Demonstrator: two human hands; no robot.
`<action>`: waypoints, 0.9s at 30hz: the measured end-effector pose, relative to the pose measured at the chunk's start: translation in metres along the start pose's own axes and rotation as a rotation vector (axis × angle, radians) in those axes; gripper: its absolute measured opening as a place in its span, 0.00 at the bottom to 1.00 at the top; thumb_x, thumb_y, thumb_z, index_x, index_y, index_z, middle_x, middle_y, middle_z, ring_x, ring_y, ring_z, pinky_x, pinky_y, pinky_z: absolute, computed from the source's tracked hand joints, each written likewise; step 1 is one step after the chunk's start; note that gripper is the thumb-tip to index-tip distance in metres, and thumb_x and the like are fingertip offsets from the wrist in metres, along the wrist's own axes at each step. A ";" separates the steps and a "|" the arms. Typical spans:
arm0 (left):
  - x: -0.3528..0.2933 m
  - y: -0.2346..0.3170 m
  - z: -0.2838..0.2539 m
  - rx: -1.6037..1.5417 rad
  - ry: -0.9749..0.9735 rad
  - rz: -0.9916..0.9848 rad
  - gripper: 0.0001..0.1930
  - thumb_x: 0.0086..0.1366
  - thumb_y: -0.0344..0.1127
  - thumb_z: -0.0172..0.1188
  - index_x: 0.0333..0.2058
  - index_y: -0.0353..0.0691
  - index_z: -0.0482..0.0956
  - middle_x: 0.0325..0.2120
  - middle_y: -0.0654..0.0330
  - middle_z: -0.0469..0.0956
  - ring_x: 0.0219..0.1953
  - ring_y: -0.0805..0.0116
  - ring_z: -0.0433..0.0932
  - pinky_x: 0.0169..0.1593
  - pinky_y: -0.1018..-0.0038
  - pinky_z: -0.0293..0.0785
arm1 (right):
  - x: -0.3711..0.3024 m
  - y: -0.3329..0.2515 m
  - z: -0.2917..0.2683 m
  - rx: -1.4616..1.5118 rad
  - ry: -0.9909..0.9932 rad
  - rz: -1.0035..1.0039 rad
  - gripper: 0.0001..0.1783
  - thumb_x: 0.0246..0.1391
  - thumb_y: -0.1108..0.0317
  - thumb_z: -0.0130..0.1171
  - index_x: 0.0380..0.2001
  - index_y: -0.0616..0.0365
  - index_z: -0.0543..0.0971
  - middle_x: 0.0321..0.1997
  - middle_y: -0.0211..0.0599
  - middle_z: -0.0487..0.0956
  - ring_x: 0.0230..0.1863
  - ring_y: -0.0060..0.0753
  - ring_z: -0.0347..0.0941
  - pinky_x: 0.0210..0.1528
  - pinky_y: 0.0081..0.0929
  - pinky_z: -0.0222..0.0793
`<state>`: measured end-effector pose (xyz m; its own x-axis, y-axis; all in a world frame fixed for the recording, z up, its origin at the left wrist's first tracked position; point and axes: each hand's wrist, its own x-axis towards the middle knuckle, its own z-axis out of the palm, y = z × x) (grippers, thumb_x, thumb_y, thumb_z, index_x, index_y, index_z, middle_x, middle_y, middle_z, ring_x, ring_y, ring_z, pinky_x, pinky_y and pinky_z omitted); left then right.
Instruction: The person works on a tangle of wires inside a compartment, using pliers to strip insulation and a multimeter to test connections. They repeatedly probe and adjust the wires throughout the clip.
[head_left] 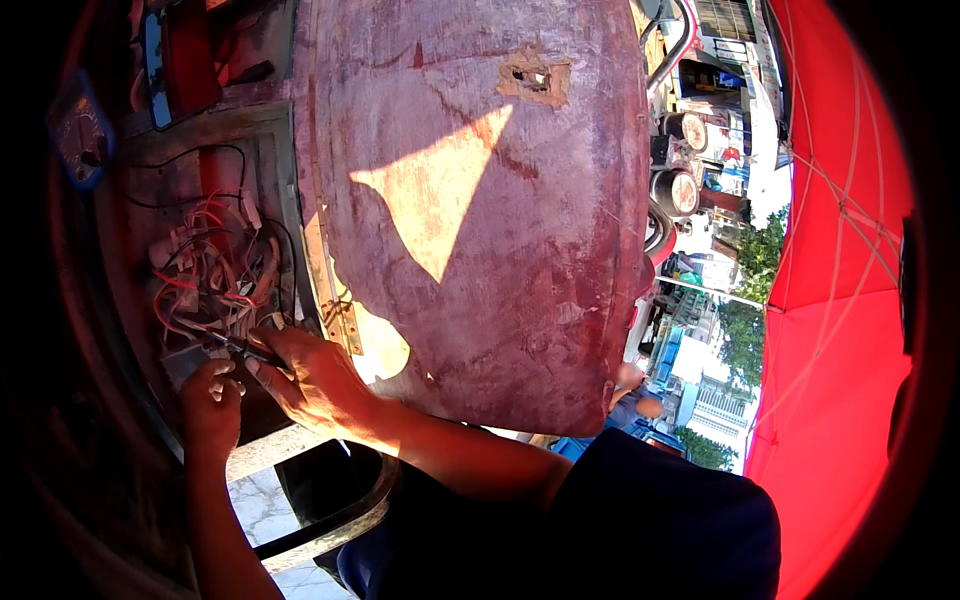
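Note:
A tangled bundle of wires (pixel 225 255), red, white and black with pale connectors, hangs in an open metal recess on the left. At its lower end my right hand (pixel 325 375) is closed around a slim dark hand tool (pixel 258 352), whose narrow tip points left into the wires. The tool's exact kind is hard to make out. Just left of the tip, my left hand (pixel 212 398) is closed with its fingers curled together. Whatever those fingers may hold is too small to tell.
A large worn, dark red panel (pixel 480 300) stands right of the recess, hinged (pixel 345 325) along its edge. A blue-framed meter with a dial (pixel 82 130) is at far left. Below runs a curved metal bar (pixel 340 520). Red fabric (pixel 830 300) and people (pixel 640 405) appear at right.

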<state>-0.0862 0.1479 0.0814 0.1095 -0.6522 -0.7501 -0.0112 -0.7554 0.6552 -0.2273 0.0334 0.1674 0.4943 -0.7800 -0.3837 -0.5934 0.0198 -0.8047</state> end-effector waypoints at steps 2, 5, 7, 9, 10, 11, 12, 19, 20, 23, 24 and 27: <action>-0.005 0.012 -0.009 0.208 0.061 0.007 0.16 0.57 0.25 0.56 0.46 0.30 0.74 0.34 0.51 0.79 0.38 0.65 0.79 0.42 0.71 0.74 | 0.010 -0.008 0.001 0.026 -0.087 -0.070 0.15 0.58 0.68 0.54 0.45 0.66 0.73 0.37 0.57 0.76 0.37 0.61 0.73 0.37 0.44 0.69; -0.008 -0.030 -0.012 0.432 0.322 0.259 0.24 0.58 0.23 0.53 0.55 0.31 0.66 0.33 0.47 0.78 0.31 0.61 0.78 0.38 0.68 0.73 | 0.023 -0.022 0.005 0.088 -0.085 -0.070 0.13 0.58 0.70 0.52 0.44 0.66 0.73 0.33 0.59 0.75 0.34 0.61 0.73 0.35 0.42 0.68; -0.007 -0.031 -0.017 0.378 0.415 0.219 0.28 0.59 0.23 0.52 0.59 0.32 0.61 0.33 0.45 0.77 0.30 0.58 0.78 0.38 0.66 0.73 | 0.033 -0.024 0.007 0.070 -0.087 -0.019 0.12 0.58 0.71 0.51 0.42 0.66 0.73 0.28 0.59 0.74 0.31 0.61 0.73 0.33 0.41 0.67; -0.003 -0.013 -0.028 0.065 0.336 -0.105 0.30 0.61 0.25 0.51 0.62 0.32 0.56 0.37 0.42 0.77 0.35 0.54 0.78 0.42 0.64 0.73 | 0.042 -0.029 0.002 0.061 -0.084 0.000 0.11 0.58 0.71 0.50 0.41 0.66 0.73 0.24 0.57 0.73 0.27 0.60 0.72 0.30 0.40 0.66; -0.001 0.004 -0.028 -0.018 0.362 -0.166 0.28 0.61 0.25 0.50 0.61 0.32 0.57 0.38 0.41 0.77 0.38 0.52 0.78 0.44 0.63 0.73 | 0.044 -0.029 0.003 0.055 -0.089 0.012 0.10 0.58 0.71 0.50 0.40 0.66 0.73 0.22 0.55 0.73 0.25 0.59 0.71 0.28 0.40 0.66; 0.003 0.026 -0.025 -0.099 0.380 -0.222 0.27 0.62 0.26 0.49 0.61 0.32 0.59 0.39 0.41 0.77 0.40 0.49 0.78 0.45 0.62 0.73 | 0.045 -0.024 0.006 0.061 -0.034 -0.037 0.09 0.58 0.70 0.50 0.38 0.65 0.74 0.19 0.53 0.71 0.21 0.55 0.70 0.25 0.38 0.64; 0.005 0.035 -0.024 -0.176 0.398 -0.281 0.26 0.63 0.27 0.49 0.60 0.31 0.60 0.40 0.40 0.76 0.42 0.47 0.77 0.46 0.61 0.73 | 0.045 -0.022 0.006 0.056 -0.066 0.035 0.09 0.58 0.70 0.50 0.37 0.65 0.74 0.22 0.56 0.72 0.25 0.58 0.70 0.27 0.41 0.65; 0.062 -0.033 -0.012 0.369 0.738 0.099 0.14 0.66 0.30 0.43 0.47 0.36 0.73 0.40 0.42 0.77 0.45 0.43 0.76 0.45 0.55 0.73 | 0.040 -0.009 0.001 0.136 -0.110 0.197 0.12 0.57 0.69 0.50 0.42 0.63 0.75 0.29 0.60 0.75 0.33 0.62 0.74 0.32 0.42 0.68; 0.066 -0.031 -0.011 0.406 0.751 0.108 0.14 0.66 0.31 0.44 0.47 0.36 0.73 0.39 0.43 0.77 0.44 0.43 0.76 0.45 0.55 0.73 | 0.040 -0.004 0.001 0.175 -0.102 0.208 0.11 0.59 0.69 0.49 0.42 0.63 0.76 0.26 0.51 0.73 0.29 0.48 0.70 0.30 0.37 0.66; 0.078 -0.041 -0.014 0.508 0.776 0.027 0.13 0.66 0.34 0.45 0.44 0.37 0.75 0.37 0.45 0.77 0.42 0.44 0.77 0.43 0.58 0.75 | 0.040 0.004 0.000 0.224 -0.067 0.211 0.10 0.62 0.69 0.48 0.39 0.63 0.76 0.19 0.33 0.70 0.21 0.21 0.62 0.25 0.25 0.62; 0.084 -0.050 -0.017 0.492 0.760 -0.033 0.13 0.66 0.34 0.46 0.44 0.37 0.75 0.38 0.46 0.78 0.42 0.45 0.78 0.44 0.59 0.75 | 0.040 0.005 0.000 0.230 -0.064 0.195 0.10 0.62 0.69 0.48 0.39 0.63 0.76 0.19 0.34 0.70 0.22 0.21 0.62 0.26 0.25 0.62; 0.100 -0.082 -0.028 0.443 0.730 -0.108 0.13 0.65 0.34 0.48 0.43 0.36 0.76 0.41 0.48 0.79 0.43 0.48 0.78 0.47 0.64 0.74 | 0.042 0.007 -0.001 0.251 -0.030 0.143 0.09 0.61 0.69 0.48 0.35 0.62 0.75 0.20 0.37 0.71 0.22 0.24 0.65 0.27 0.27 0.63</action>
<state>-0.0463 0.1467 -0.0444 0.7426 -0.4859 -0.4609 -0.3342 -0.8652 0.3737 -0.2115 0.0002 0.1463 0.4381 -0.7393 -0.5114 -0.4841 0.2853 -0.8272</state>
